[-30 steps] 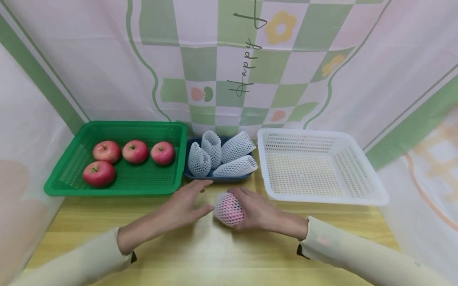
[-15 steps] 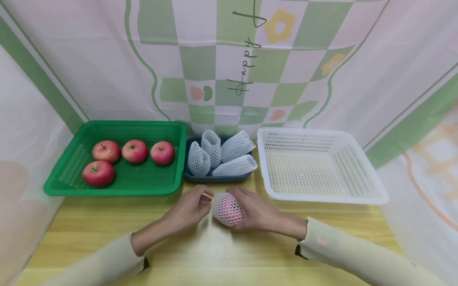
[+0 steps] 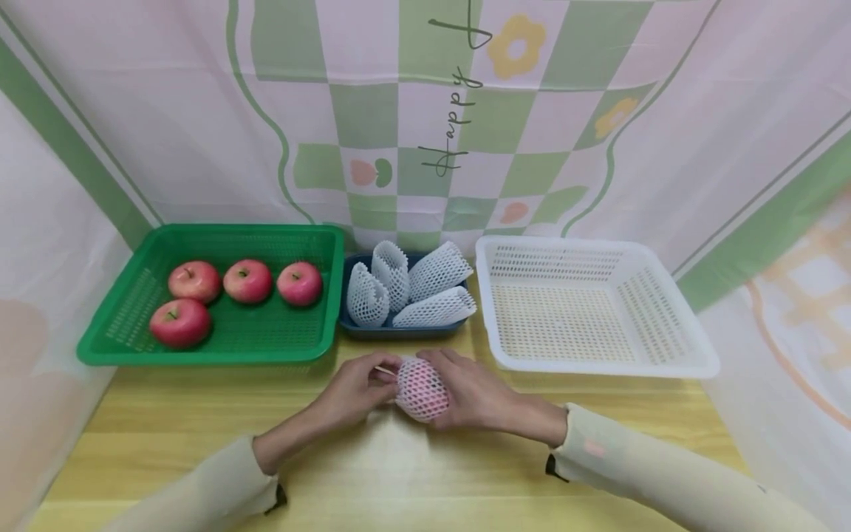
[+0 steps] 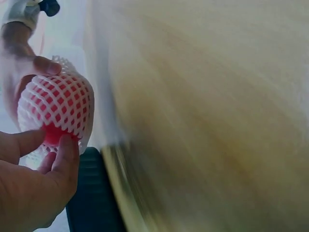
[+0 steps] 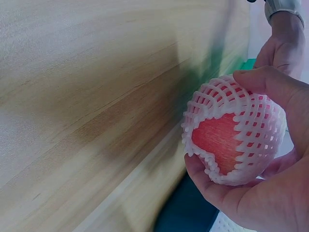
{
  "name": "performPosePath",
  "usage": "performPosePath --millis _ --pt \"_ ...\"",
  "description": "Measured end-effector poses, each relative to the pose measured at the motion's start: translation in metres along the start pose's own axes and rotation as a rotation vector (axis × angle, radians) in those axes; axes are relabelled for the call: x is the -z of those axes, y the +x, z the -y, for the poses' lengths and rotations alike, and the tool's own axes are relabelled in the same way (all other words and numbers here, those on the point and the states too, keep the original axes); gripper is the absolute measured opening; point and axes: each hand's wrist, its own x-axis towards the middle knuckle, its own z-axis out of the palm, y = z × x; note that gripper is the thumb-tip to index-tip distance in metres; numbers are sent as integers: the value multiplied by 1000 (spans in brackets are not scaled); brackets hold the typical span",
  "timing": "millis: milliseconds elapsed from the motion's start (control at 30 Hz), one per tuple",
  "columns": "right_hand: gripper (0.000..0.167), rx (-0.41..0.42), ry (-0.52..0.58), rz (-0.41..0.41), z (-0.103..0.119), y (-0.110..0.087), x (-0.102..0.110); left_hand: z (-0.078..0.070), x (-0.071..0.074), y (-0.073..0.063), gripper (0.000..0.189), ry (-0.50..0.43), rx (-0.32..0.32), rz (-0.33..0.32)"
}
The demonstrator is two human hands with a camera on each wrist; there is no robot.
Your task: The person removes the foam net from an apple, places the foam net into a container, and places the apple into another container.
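Note:
A red apple (image 5: 217, 140) sits inside a white foam net (image 3: 422, 390), held just over the table's middle. My right hand (image 3: 475, 391) grips the netted apple from the right, thumb on one side and fingers curled round the other. On the left side, my left hand (image 3: 352, 391) pinches at the net's edge with thumb and fingertips. Red skin shows bare at the net's opening near those fingertips in the left wrist view, and a patch of skin is uncovered at the other end in the right wrist view.
A green basket (image 3: 206, 357) with several apples stands at the back left. Behind my hands, a dark blue tray (image 3: 405, 332) holds several foam nets (image 3: 435, 307). The white basket (image 3: 598, 366) is at the back right, against a patterned curtain (image 3: 372, 111).
My left hand has moved right to the netted apple, its fingers drawing in from spread to a pinch at the net's edge. The right hand keeps its grip, nearly still.

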Motion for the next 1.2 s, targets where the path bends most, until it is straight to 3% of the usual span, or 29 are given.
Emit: performPosePath --millis 267,600,967,1200 --pt "100 3 20 7 0 2 2 5 -3 1 57 -83 28 61" --pt "107 16 32 3 6 2 2 9 -14 3 75 -74 22 107" --pt "118 12 93 -4 10 2 -1 9 -21 4 84 46 7 81" --pt "114 48 89 0 8 2 -2 7 -22 1 80 43 24 56"
